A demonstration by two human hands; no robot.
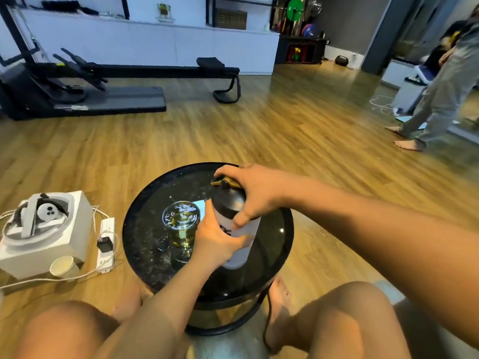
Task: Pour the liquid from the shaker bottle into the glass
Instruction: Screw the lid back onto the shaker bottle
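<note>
1. Right hand [255,193]: fingers clamped over the black lid [228,198] of the shaker [237,229].
2. Left hand [216,240]: fingers wrapped round the shaker's white body.
3. Shaker: upright on the round table [145,244], right of and just beside the glass [182,228].
4. Glass: already holds yellow liquid, so some pouring appears done; whether any remains in the shaker cannot be told.
</note>
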